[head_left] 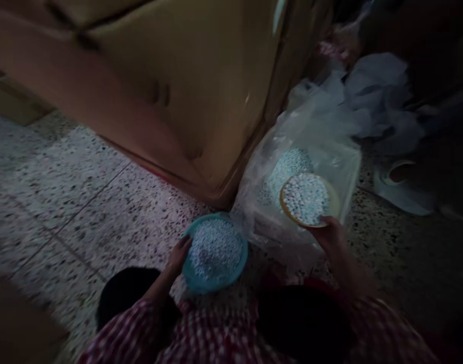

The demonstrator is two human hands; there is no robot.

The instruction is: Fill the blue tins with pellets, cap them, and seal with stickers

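My left hand (179, 254) grips the left rim of a blue plastic basin (201, 286) on the floor. Small pale beads or pellets (216, 247) fill much of the basin. With its thumb over the near edge, my right hand (331, 234) holds a shallow round bowl (285, 205) with a yellowish-brown rim, full of the same kind of pale pieces (307, 197). The bowl is above a clear plastic bag (254, 217), whose mouth lies open. Inside the bag more pale pellets (292, 164) are heaped. The fingers under the bowl are hidden.
A large brown cardboard box (201, 91) rises ahead, its corner close to the basin and bag. Crumpled whitish plastic (379, 96) lies at the upper right, with a pale curved object (400, 189) below it. The speckled tile floor (113, 212) extends left. The right side is dark.
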